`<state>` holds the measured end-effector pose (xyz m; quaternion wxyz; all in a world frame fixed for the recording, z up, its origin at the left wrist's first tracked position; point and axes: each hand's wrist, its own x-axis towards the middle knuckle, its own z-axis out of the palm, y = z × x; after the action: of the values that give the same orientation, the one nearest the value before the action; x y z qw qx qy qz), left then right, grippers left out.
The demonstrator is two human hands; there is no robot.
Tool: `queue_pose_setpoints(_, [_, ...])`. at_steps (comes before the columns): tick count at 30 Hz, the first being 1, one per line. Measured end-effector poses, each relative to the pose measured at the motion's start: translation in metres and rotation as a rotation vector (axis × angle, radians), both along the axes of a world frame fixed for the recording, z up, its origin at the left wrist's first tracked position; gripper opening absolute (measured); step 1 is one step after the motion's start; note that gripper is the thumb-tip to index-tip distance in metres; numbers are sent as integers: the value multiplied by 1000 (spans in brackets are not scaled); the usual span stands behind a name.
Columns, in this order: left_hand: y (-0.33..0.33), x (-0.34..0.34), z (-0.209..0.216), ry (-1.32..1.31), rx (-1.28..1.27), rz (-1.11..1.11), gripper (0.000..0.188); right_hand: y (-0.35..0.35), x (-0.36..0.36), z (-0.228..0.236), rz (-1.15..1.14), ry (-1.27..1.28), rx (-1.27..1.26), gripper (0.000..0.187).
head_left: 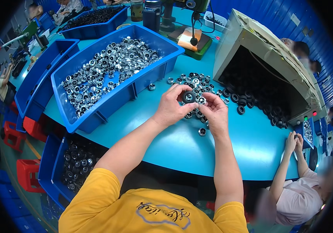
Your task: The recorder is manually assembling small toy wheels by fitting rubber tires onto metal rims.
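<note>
My left hand (171, 107) pinches a small toy wheel (188, 97), a black tyre with a silver hub in its middle, between thumb and fingers. Close beside it, my right hand (217, 114) has its thumb and fingertips closed around a shiny silver wheel hub (201, 100). Both hands are above a loose pile of silver hubs (196, 81) on the turquoise table (166, 145). One hub (202, 132) lies apart, nearer to me. To the right of the pile, black rubber tyres (241, 110) spill out of a beige metal box (228, 50).
A large blue bin (133, 91) of silver hubs stands left of my hands. Below the table edge, another blue bin (53, 165) contains black wheels. A green-based machine (201, 52) is at the back. On the right, a co-worker's hands (294, 141) hold something small and dark.
</note>
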<state>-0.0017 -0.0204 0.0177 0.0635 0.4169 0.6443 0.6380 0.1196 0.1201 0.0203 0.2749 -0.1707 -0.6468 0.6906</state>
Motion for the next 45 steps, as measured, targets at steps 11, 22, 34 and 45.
queue_pose_setpoints(11, [-2,4,6,31,13,20,50,-4,2,7,18,-7,17,42])
queue_pose_setpoints(22, [2,-4,-12,-862,238,-560,50,-14,1,6,-97,169,429,30])
queue_pose_setpoints(34, [2,1,-12,-825,187,-522,51,-23,3,19,-217,142,821,30])
queue_pose_setpoints(45, [3,9,-10,-659,60,-505,51,-24,2,14,-230,122,856,24])
